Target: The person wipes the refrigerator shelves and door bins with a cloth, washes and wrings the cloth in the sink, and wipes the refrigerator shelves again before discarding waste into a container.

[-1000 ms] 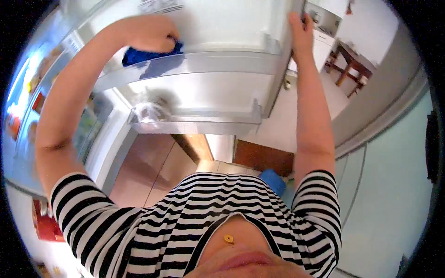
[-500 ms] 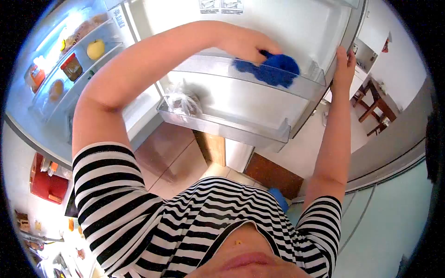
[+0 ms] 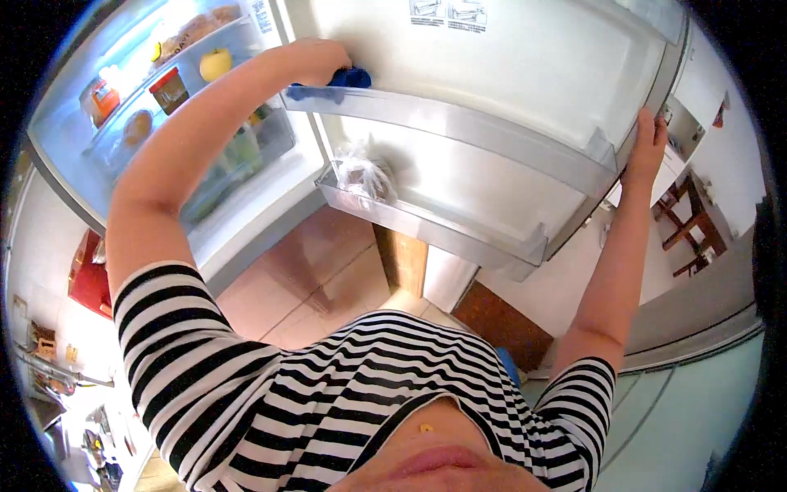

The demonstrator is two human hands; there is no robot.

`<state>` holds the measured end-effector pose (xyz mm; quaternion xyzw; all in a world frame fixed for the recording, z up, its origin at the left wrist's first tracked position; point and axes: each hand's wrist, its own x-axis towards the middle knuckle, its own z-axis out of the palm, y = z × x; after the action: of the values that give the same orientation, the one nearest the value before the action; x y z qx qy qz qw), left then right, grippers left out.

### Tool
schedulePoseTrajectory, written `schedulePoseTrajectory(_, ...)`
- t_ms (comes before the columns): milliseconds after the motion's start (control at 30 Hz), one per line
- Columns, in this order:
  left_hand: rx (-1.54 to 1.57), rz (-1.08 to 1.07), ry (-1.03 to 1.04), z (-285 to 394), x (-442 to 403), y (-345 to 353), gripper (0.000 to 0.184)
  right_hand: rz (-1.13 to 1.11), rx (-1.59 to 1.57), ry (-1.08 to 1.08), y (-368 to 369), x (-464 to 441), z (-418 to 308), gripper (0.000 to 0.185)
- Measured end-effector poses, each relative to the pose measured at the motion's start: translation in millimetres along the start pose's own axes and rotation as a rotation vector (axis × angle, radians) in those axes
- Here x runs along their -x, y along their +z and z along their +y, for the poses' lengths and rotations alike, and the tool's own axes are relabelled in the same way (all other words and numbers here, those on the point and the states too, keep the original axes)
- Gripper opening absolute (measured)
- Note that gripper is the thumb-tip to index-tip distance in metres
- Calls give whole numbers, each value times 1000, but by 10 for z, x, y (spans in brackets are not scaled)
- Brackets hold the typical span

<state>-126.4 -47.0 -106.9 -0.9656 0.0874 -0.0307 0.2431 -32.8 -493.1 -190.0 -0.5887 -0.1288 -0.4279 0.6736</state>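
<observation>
Left grip, clamped on blue cloth, shifts work to the fridge door's hinge side; right grip clasps its outer edge.

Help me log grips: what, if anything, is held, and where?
Left hand: blue cloth, by its upper part; right hand: fridge door, by its outer edge.

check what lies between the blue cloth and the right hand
In the head view, only the white door panel and clear shelf; no loose items.
</observation>
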Motion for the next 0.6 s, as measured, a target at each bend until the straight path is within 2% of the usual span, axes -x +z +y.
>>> schedulePoseTrajectory(100, -24, 101, 71, -83, -50, -1, 25, -26, -1, -11, -59, -60, 80, 79)
schedulePoseTrajectory(200, 17, 652, 31, -151, 184, -169, 32, -56, -35, 44, -70, -50, 59, 79)
schedulePoseTrajectory(233, 169, 726, 23, -141, 333, -194, 40, -43, -25, 61, -55, -29, 17, 79)
schedulePoseTrajectory(300, 841, 750, -53, 55, 696, -56, 36, -28, -10, 76, -70, -15, -20, 79)
schedulePoseTrajectory(333, 1221, 770, 64, 344, 879, -3, 37, -51, 19, 72, -99, -8, -24, 76)
schedulePoseTrajectory(367, 1196, 779, 68, 518, 1003, 143, 37, -75, 52, 70, -151, 7, -32, 72)
schedulePoseTrajectory(400, 1274, 803, -15, 670, 992, 337, 37, -71, 69, 67, -161, 109, -172, 72)
schedulePoseTrajectory(433, 1273, 749, 64, 767, 975, 561, 35, -27, 169, -245, -110, 330, -424, 60)
schedulePoseTrajectory(467, 1454, 910, 75, 1054, 826, 676, 21, 16, 273, -558, -77, 579, -633, 48)
schedulePoseTrajectory(533, 2156, 618, 536, 1504, 770, 550, 34, -186, 193, -419, -99, 1062, -896, 21)
schedulePoseTrajectory(567, 2173, 600, 550, 1662, 696, 528, 34, -337, 205, -490, -77, 1228, -965, 15)
schedulePoseTrajectory(600, 2311, 592, 720, 1788, 623, 510, 41, -490, 215, -558, -46, 1347, -1016, 12)
